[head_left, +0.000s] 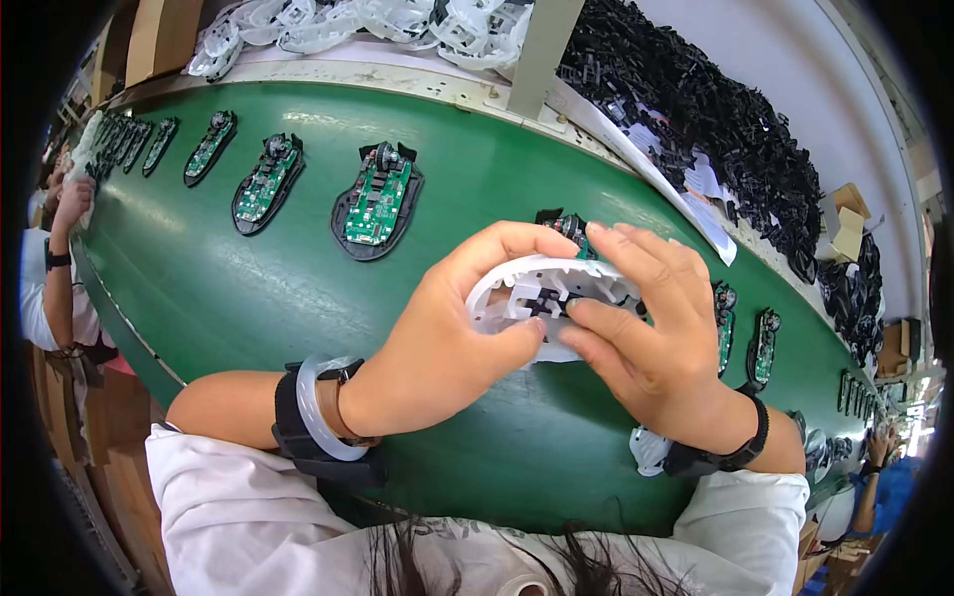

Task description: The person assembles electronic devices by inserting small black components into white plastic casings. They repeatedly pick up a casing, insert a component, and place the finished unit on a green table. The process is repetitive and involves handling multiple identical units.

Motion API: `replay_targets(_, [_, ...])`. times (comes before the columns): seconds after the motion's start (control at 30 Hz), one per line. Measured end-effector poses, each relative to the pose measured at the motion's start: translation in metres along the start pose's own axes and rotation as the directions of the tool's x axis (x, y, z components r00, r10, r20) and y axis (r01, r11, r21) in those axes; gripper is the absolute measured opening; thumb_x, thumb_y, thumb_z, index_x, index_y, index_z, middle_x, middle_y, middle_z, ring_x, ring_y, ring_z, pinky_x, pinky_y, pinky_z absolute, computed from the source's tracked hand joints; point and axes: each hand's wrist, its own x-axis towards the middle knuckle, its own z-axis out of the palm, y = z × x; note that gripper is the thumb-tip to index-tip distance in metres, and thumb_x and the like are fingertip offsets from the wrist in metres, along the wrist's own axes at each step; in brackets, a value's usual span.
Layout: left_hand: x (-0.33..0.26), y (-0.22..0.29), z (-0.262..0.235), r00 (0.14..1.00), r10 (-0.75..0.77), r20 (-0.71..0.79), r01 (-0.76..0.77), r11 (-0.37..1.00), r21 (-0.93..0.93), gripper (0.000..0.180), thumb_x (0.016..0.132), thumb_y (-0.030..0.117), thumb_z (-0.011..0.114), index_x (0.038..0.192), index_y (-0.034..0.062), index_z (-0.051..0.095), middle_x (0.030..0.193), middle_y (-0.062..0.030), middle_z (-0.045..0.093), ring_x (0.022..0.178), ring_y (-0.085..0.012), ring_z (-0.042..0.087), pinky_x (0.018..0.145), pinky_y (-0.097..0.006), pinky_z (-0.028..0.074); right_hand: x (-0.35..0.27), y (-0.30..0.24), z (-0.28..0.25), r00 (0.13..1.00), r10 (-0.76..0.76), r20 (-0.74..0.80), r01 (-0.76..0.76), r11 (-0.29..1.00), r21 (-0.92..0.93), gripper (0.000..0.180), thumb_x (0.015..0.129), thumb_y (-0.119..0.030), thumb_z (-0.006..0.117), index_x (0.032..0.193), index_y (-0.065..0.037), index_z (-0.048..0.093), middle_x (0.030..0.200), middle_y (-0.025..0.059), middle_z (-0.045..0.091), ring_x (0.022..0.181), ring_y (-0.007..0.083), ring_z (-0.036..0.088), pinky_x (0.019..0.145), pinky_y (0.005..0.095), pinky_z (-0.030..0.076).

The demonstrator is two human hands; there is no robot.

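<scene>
1. White shell (542,270) is sitting between the two hands, a bit right of the frame's middle. Its hollow side is facing the camera, showing a bumpy, curved edge.
2. The left hand (447,323) is holding the shell's left end in a narrow grip. The right hand (661,323) is holding the right end, and a fingertip is touching a small black part (548,302) inside. I cannot tell if it is pinching or pushing that part.
3. The hands seem to be fitting the black part. That seems to be calling for a steady left hand and a soft, straight push from the right.
4. Farther up, a green circuit board (376,204) is lying in a black tray (348,233) on the green table (283,308), near the upper middle.
5. Farthest away, a black heap (696,109) is filling the upper right.
</scene>
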Motion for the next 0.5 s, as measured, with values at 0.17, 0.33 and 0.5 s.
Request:
replay_targets(0.17, [0.003,-0.003,-0.003,0.987,0.159,-0.018,-0.154,0.976,0.156,0.043,0.078,-0.006,0.056,0.119,0.0021,0.047,0.111,-0.0067,0.056,0.099,-0.0115,0.056,0.085,-0.027,0.048,-0.011,-0.001,-0.007,0.993,0.009,-0.116,0.005,0.992,0.126,0.053,0.064,-0.017,0.078,0.112,-0.008,0.058,0.124,0.0153,0.053,0.110,0.0344,0.052,0.089,0.0483,0.040])
replay_targets(0.33, [0.001,0.002,0.001,0.994,0.090,-0.068,-0.083,0.992,0.099,0.043,0.078,-0.006,0.058,0.118,0.0017,0.049,0.109,-0.0073,0.058,0.096,-0.0118,0.058,0.081,-0.026,0.049,0.001,0.003,-0.006,0.989,0.149,-0.027,-0.123,0.896,0.426,0.058,0.068,-0.007,0.075,0.120,-0.001,0.050,0.117,0.0167,0.055,0.101,0.0334,0.054,0.084,0.0389,0.046])
replay_targets(0.5, [0.001,0.003,0.003,0.993,0.086,-0.083,-0.075,0.989,0.126,0.041,0.077,-0.006,0.059,0.117,0.0014,0.050,0.106,-0.0075,0.061,0.091,-0.0110,0.059,0.077,-0.026,0.050,0.002,0.003,0.003,0.975,0.223,0.019,-0.196,0.812,0.549,0.046,0.073,-0.002,0.069,0.116,-0.001,0.052,0.101,0.0141,0.059,0.087,0.0282,0.059,0.076,0.0340,0.048])
